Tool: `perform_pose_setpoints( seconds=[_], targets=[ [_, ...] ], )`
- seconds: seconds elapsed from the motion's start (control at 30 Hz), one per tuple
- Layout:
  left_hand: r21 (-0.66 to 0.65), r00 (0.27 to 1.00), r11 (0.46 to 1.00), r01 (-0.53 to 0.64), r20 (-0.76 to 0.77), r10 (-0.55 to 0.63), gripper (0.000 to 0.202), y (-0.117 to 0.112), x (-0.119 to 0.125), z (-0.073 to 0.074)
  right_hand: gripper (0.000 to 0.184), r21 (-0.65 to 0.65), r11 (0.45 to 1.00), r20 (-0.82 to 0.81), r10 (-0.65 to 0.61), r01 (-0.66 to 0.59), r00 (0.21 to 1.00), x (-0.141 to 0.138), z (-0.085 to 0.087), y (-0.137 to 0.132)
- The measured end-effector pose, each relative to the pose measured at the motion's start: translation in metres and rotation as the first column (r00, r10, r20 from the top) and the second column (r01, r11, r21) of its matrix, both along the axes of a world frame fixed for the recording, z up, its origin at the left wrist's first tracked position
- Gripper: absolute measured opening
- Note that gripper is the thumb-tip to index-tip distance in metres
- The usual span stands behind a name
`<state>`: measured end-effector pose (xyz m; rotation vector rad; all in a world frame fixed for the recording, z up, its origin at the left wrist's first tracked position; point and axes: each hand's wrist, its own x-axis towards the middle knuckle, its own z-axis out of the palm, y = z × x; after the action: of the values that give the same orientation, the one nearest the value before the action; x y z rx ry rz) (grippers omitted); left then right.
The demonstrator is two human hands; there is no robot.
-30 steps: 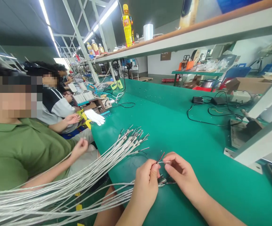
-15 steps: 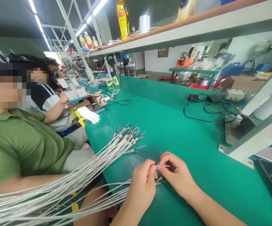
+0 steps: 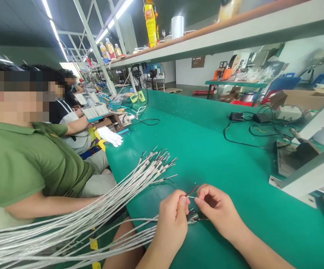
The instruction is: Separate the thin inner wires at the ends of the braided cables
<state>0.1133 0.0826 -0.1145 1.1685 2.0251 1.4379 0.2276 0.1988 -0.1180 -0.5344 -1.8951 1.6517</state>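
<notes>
Here, your left hand (image 3: 173, 222) pinches the red-white wires (image 3: 192, 191) firmly, as needed. Your right hand (image 3: 219, 211), at three o'clock, curls nearly shut, hold unclear.

Nothing legible anywhere, not even the label on the yellow drink bottle (image 3: 150, 26)

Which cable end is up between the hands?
The one at the fingertips of the left hand and right hand, with its red wire raised off the bench; the other cable ends lie fanned out on the green mat.
</notes>
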Motion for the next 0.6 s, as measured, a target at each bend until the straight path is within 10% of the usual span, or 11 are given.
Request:
perform_pose_setpoints(
  seconds=[0.6],
  targets=[
    [0.008,1.000,1.000,0.015,0.016,-0.015,0.037,-0.0013,-0.0002,-0.0008,0.013,0.159,0.983,-0.038,-0.084,0.089,0.996,0.0028,-0.0002,-0.0037]
  ],
)
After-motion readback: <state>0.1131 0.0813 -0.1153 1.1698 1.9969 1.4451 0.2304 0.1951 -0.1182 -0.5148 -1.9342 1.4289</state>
